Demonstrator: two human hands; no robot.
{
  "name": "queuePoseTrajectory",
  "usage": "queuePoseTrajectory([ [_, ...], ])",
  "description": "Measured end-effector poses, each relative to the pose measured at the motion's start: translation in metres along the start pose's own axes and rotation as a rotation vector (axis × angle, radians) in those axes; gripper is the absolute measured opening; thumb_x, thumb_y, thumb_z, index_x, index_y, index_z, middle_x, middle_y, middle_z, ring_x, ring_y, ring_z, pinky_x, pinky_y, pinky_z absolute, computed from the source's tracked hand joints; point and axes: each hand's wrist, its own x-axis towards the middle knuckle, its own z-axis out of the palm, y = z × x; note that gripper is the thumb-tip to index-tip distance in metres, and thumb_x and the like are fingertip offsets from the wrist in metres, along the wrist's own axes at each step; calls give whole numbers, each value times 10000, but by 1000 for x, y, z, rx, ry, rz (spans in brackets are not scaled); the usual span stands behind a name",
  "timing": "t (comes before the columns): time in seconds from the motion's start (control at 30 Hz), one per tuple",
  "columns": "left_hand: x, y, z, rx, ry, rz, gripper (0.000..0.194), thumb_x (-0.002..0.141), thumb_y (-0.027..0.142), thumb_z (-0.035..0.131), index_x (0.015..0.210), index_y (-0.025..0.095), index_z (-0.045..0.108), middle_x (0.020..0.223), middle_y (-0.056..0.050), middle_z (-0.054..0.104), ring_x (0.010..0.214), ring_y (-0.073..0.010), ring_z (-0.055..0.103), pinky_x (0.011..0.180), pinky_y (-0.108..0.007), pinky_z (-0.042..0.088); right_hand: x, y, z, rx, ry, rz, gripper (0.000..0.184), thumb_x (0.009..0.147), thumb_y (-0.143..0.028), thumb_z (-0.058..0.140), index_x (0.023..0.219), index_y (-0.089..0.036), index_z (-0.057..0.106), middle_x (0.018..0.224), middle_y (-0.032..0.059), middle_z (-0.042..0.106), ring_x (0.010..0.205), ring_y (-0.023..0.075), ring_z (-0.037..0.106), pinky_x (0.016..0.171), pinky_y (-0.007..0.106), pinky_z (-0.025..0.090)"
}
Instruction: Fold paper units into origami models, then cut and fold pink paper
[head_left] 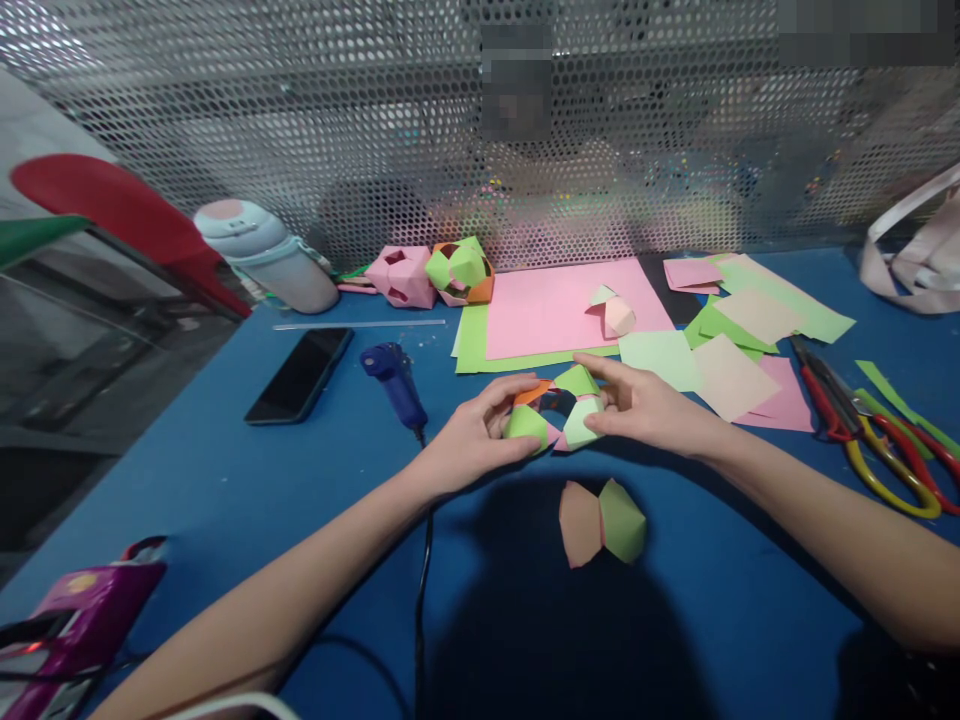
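Observation:
A ring of folded paper pieces (pixel 583 424) in green, pale green, orange and pink is held between my two hands, just above the blue table. My left hand (pixel 480 430) pinches its left side, thumb in front and fingers behind. On the opposite side, my right hand (pixel 645 408) grips the pale green part between thumb and fingers. The middle of the ring is open and dark. Nearer to me, a joined pair of folded paper pieces (pixel 622 522), one peach and one green, lies on the table.
Left of my hands are a blue glue gun (pixel 394 380) with a black cord and a phone (pixel 301 375). Pink sheets (pixel 555 310) and paper squares (pixel 735 378) lie behind. Finished paper balls (pixel 403 276) and a bottle (pixel 266 255) stand by the mesh; scissors (pixel 892 450) lie right.

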Motion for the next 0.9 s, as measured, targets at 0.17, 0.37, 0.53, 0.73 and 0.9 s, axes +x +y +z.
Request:
queuePoseTrajectory([
  [0.17,0,2,1,-15,-15,-6,601,722,232,790,1291,207,597,1430,-127,548,1349,-301,511,1152,-529,377,0,0,0,29,14,3,791,770,-230,704,1501,-230,405,1059,62,641,822,189,608,754,399,561],
  [0.37,1,0,0,-18,-34,-8,608,718,231,794,1294,214,600,1433,-124,542,1353,-305,507,1149,-524,382,1,-4,3,52,24,14,789,747,-209,700,1484,-187,420,979,48,631,779,170,581,717,360,541],
  [0.53,1,-2,2,30,-19,13,613,714,240,790,1299,239,610,1458,-118,508,1344,-304,514,1123,-520,415,2,0,4,72,33,11,767,752,-219,706,1470,-216,438,1062,60,643,805,176,598,727,364,547],
  [0.73,-1,-3,6,64,32,-22,598,722,271,782,1296,247,616,1450,-122,496,1312,-305,535,1097,-510,448,2,4,9,95,57,27,753,760,-231,698,1465,-209,435,922,25,629,696,153,554,652,344,518],
  [0.9,-3,-6,8,135,49,8,582,760,340,766,1315,267,607,1495,-108,432,1432,-314,395,1158,-496,370,0,3,16,106,90,37,762,781,-256,692,1481,-189,399,715,-38,529,612,145,506,602,331,463],
])
